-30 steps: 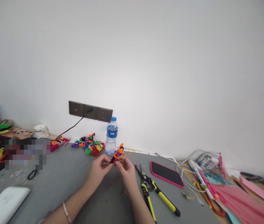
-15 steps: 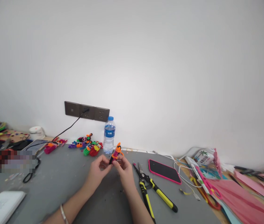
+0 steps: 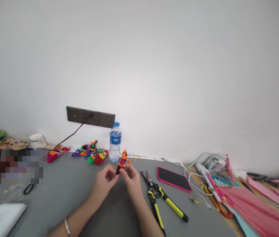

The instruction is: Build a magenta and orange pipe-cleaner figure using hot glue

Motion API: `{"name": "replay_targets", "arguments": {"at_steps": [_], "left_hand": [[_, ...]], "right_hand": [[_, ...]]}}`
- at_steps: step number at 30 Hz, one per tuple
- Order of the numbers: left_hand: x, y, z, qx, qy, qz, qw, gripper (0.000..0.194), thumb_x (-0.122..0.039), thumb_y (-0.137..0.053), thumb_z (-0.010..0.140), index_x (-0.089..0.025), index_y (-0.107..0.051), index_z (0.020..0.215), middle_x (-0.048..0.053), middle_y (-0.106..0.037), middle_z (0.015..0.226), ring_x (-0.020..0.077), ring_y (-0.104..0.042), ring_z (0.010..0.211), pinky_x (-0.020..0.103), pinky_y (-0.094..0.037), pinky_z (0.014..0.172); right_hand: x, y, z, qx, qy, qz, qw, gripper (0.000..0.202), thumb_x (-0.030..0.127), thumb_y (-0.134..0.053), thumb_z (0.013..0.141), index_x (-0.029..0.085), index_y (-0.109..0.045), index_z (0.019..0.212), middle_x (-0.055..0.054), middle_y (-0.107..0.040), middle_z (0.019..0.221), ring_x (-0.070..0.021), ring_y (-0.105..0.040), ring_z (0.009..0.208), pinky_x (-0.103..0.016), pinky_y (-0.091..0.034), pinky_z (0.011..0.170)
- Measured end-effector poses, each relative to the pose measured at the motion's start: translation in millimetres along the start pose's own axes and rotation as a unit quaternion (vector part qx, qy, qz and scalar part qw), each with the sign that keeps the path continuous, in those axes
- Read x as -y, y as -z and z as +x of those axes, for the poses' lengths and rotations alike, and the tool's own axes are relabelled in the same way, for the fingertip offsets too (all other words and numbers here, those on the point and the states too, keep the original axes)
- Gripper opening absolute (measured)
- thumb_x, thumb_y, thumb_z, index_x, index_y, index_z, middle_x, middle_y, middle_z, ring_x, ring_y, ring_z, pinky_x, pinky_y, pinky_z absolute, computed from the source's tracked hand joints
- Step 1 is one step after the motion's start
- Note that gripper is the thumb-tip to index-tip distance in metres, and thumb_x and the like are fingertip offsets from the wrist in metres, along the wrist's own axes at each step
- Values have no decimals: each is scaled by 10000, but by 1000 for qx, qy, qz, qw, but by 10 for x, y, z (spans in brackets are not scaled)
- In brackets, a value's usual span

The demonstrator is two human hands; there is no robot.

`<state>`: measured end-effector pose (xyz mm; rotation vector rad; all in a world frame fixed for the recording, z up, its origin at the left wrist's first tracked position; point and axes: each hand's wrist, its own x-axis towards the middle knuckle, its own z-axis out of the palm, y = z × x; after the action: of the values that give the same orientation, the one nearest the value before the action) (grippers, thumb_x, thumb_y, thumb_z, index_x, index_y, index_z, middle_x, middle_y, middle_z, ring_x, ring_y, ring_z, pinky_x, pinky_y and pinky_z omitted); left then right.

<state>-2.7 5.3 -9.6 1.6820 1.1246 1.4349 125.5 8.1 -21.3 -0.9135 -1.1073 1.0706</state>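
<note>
Pinching a small fuzzy figure (image 3: 122, 163) between both hands, we hold it just above the gray table (image 3: 62, 191), with its orange top up and leaning slightly right. Our left hand (image 3: 102, 184) has thumb and forefinger pressed on the black lower end, the other fingers curled in; our right hand (image 3: 133, 182) pinches beside the magenta middle, thumb in front, though we cannot tell exactly where the fingertips behind it meet the figure. What has just changed is small: the figure has come a little more upright than a second ago, and its orange strand (image 3: 128, 162) now shows to the right, above our right fingers. The two-handed pinch is much the same, so we judge this to be fine adjustment, with the piece steadied low down and the strand kept accessible. Our view has also turned slightly to the right, which shifts the surroundings without meaning that they were moved. At the far side, a water bottle (image 3: 115, 138) stands upright by the wall, just beyond the figure, and more fuzzy figures (image 3: 101, 157) lie to its left. Yellow-and-black pliers (image 3: 150, 185) lie open just right of our right hand, untouched, with a pink-edged phone (image 3: 174, 178) farther right. A white block (image 3: 2, 219) sits at the near left, well apart from our hands.
</note>
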Motion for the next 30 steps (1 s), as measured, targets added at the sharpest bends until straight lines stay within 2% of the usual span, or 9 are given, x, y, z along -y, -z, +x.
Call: {"name": "replay_targets", "arguments": {"at_steps": [12,17,21,30], "left_hand": [[46,-5,-7,7,-2,-2,1000,170,-236,-623,732,-187,-483,649,-60,-489,608,94,-453,494,196,-353,487],[74,29,26,8,14,-27,1000,149,-249,-632,717,-182,-503,682,-69,-469,574,89,-435,469,193,-334,465],[93,55,46,7,33,-34,999,165,-270,-638,720,-184,-501,687,-82,-428,538,85,-404,445,191,-316,442],[94,48,41,11,9,-6,1000,147,-256,-621,730,-184,-506,672,-40,-522,626,97,-436,494,203,-357,482]], "right_hand": [[3,7,-6,10,2,-2,1000,244,374,-713,724,171,-634,833,-35,-658,782,-185,-589,726,-289,-438,690],[9,20,3,43,8,25,999,244,366,-712,731,183,-609,857,-35,-660,808,-184,-595,744,-288,-441,696],[47,23,5,56,5,5,998,242,357,-706,732,184,-602,866,-34,-650,818,-178,-588,741,-281,-433,687],[58,-2,-4,36,11,-21,999,228,349,-687,731,183,-595,857,-42,-645,820,-176,-581,717,-275,-438,653]]}}
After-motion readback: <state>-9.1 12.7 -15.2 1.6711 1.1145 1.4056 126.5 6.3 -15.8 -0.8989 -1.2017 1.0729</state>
